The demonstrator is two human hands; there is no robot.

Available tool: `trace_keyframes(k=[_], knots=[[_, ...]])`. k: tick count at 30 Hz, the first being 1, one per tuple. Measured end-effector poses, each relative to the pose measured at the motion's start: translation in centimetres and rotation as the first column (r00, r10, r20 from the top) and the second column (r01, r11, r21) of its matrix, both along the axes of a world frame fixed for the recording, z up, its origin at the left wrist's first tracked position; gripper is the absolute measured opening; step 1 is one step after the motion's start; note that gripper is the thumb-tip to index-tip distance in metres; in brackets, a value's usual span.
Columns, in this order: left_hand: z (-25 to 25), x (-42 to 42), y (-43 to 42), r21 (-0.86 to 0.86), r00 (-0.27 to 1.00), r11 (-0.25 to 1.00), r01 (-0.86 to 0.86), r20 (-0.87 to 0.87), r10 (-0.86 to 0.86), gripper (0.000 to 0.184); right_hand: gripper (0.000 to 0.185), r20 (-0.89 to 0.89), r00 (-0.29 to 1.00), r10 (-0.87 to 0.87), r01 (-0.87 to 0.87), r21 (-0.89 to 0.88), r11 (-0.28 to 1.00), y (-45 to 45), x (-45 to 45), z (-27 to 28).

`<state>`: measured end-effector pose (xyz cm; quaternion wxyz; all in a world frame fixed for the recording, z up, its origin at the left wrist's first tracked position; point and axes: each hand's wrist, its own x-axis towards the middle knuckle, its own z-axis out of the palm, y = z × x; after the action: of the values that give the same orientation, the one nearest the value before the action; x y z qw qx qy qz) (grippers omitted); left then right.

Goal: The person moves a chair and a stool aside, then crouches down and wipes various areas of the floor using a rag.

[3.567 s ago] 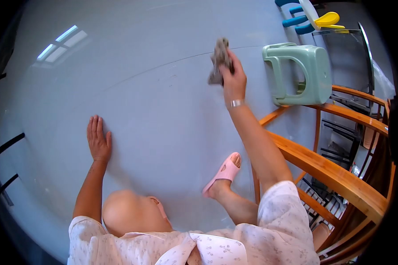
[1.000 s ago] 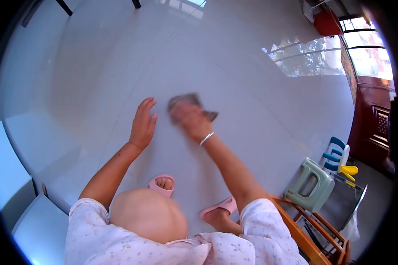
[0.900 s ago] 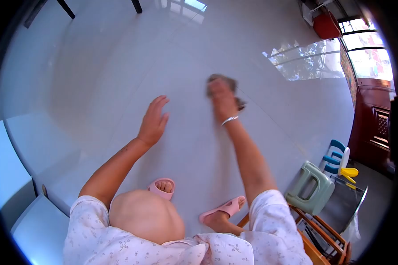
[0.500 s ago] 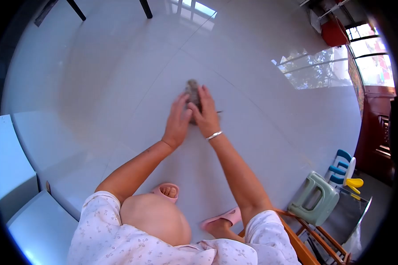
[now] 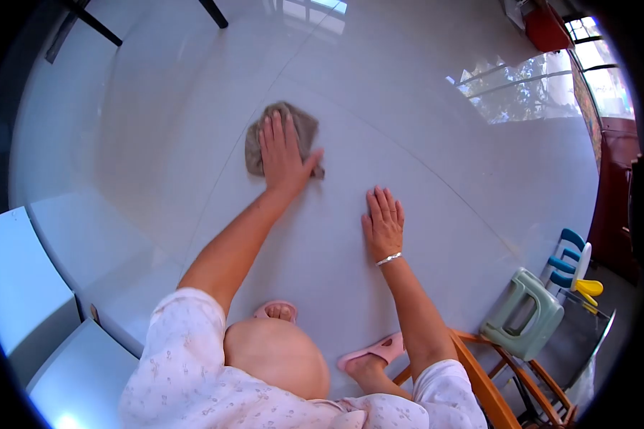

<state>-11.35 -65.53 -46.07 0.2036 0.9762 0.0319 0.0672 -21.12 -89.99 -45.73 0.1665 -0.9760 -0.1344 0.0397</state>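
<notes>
A greyish-brown cleaning rag [image 5: 305,127] lies spread and a little crumpled on the glossy tiled floor [image 5: 379,157]. My left hand [image 5: 285,161] rests flat on top of it, fingers stretched forward and thumb out to the right, so the rag's middle is covered. One corner of the cloth pokes out beside the thumb. To the right, my right hand [image 5: 384,225] is laid palm down on the bare tile, with a silver bracelet at its wrist. Nothing is in that hand, and it is apart from the rag.
At the left stand pale blue boxy surfaces [image 5: 25,279]. A green plastic stool [image 5: 526,314] is on a wooden frame [image 5: 479,365] at the lower right, near a blue-and-white item with a yellow part [image 5: 588,287]. Dark legs [image 5: 213,13] stand at the top left. My pink slippers [image 5: 372,352] are below.
My hands were together over the bunched rag and are now apart. The rag has been spread out under my left hand, and my right hand has moved right and back onto the floor.
</notes>
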Motion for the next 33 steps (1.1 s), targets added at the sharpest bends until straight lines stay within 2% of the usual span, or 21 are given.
trace_keyframes(k=[4, 6, 8, 9, 12, 13, 14, 15, 16, 18, 19, 21, 23, 24, 26, 28, 29, 30, 31, 32, 33], knots=[[-2.7, 7.2, -3.4, 0.095, 0.983, 0.995, 0.024, 0.177, -0.04, 0.066, 0.052, 0.039, 0.999, -0.001, 0.005, -0.087, 0.996, 0.3, -0.4, -0.7], [-3.1, 8.6, -8.2, -0.055, 0.972, 0.982, 0.181, 0.161, -0.17, 0.057, 0.053, 0.043, 0.999, -0.016, 0.021, -0.104, 0.994, 0.3, -0.1, -0.7], [-3.6, 9.3, -13.5, -0.164, 0.937, 0.952, 0.257, 0.283, -0.204, 0.047, 0.053, 0.055, 0.998, -0.007, 0.011, -0.075, 0.997, 0.3, -0.3, -0.7], [-3.5, 9.8, -15.7, -0.354, 0.931, 0.897, 0.267, 0.337, -0.144, 0.043, 0.052, 0.073, 0.997, -0.013, 0.017, -0.052, 0.999, 0.3, -0.2, -0.8], [-3.5, 11.8, -21.6, -0.794, 0.908, 0.537, 0.287, 0.403, 0.111, 0.033, 0.051, 0.056, 0.998, -0.015, 0.017, -0.046, 0.999, -0.2, -0.4, -1.5], [-2.2, 12.5, -22.4, -0.962, 0.989, 0.263, 0.071, 0.103, 0.11, 0.03, 0.051, 0.059, 0.998, -0.032, 0.035, -0.05, 0.998, -0.2, -0.5, -1.9], [-0.1, 13.1, -22.5, -0.981, 0.981, -0.023, -0.193, -0.193, 0.025, 0.028, 0.051, 0.064, 0.998, -0.017, 0.019, -0.035, 0.999, -0.1, -0.5, -1.7], [1.3, 13.3, -21.8, -0.926, 0.96, -0.271, -0.263, -0.279, 0.019, 0.027, 0.051, 0.07, 0.997, -0.022, 0.026, -0.045, 0.999, 0.0, -0.3, -1.1], [2.0, 13.4, -20.5, -0.931, 0.961, -0.263, -0.254, -0.273, 0.04, 0.027, 0.052, 0.075, 0.997, -0.028, 0.032, -0.055, 0.998, 0.1, -0.2, -0.8], [3.5, 13.0, -16.6, -0.768, 0.949, -0.584, -0.264, -0.314, -0.015, 0.028, 0.052, 0.072, 0.997, -0.008, 0.012, -0.065, 0.998, 0.4, -0.3, -0.8], [5.8, 11.8, -13.5, -0.755, 0.947, -0.596, -0.273, -0.32, -0.028, 0.024, 0.053, 0.051, 0.999, -0.018, 0.022, -0.078, 0.997, 0.5, -0.3, -0.8], [5.3, 10.8, -6.7, -0.678, 0.94, -0.681, -0.278, -0.339, -0.046, 0.031, 0.053, 0.012, 1.0, -0.022, 0.023, -0.096, 0.995, 0.5, -0.3, -0.9], [7.7, 8.5, -0.6, -0.832, 0.898, -0.5, -0.243, -0.388, 0.21, 0.032, 0.053, 0.011, 1.0, -0.012, 0.013, -0.102, 0.995, 0.5, -0.3, -0.7], [6.1, 7.9, 2.9, -0.917, 0.926, -0.376, -0.134, -0.251, 0.281, 0.029, 0.053, 0.008, 1.0, -0.007, 0.008, -0.106, 0.994, 0.5, -0.3, -0.6], [4.2, 7.2, 9.0, -0.993, 0.906, -0.048, -0.109, -0.119, 0.407, 0.025, 0.053, 0.0, 1.0, -0.005, 0.005, -0.104, 0.995, 0.5, -0.3, -0.4], [3.8, 7.5, 12.7, -0.935, 0.897, 0.264, -0.238, -0.107, 0.429, 0.032, 0.053, -0.009, 1.0, -0.005, 0.005, -0.104, 0.995, 0.4, -0.2, -0.5], [1.8, 8.0, 14.7, -0.833, 0.929, 0.488, -0.26, -0.077, 0.362, 0.052, 0.053, -0.003, 1.0, -0.002, 0.002, -0.105, 0.994, 0.4, -0.3, -0.6], [-0.1, 8.3, 14.5, -0.833, 0.931, 0.49, -0.259, -0.079, 0.357, 0.052, 0.053, 0.004, 1.0, -0.001, 0.002, -0.107, 0.994, 0.4, -0.2, -0.7], [-1.4, 8.6, 13.9, -0.39, 0.935, 0.881, -0.266, 0.118, 0.335, 0.062, 0.053, 0.001, 1.0, -0.011, 0.011, -0.107, 0.994, 0.4, -0.2, -0.7], [-2.8, 9.0, 13.4, 0.195, 0.942, 0.947, -0.256, 0.268, 0.2, 0.072, 0.053, -0.012, 1.0, -0.009, 0.008, -0.097, 0.995, 0.4, -0.2, -0.6], [-2.2, 9.9, 11.7, -0.037, 0.952, 0.969, -0.244, 0.179, 0.247, 0.089, 0.053, -0.028, 1.0, -0.008, 0.005, -0.088, 0.996, 0.4, -0.2, -0.4]])
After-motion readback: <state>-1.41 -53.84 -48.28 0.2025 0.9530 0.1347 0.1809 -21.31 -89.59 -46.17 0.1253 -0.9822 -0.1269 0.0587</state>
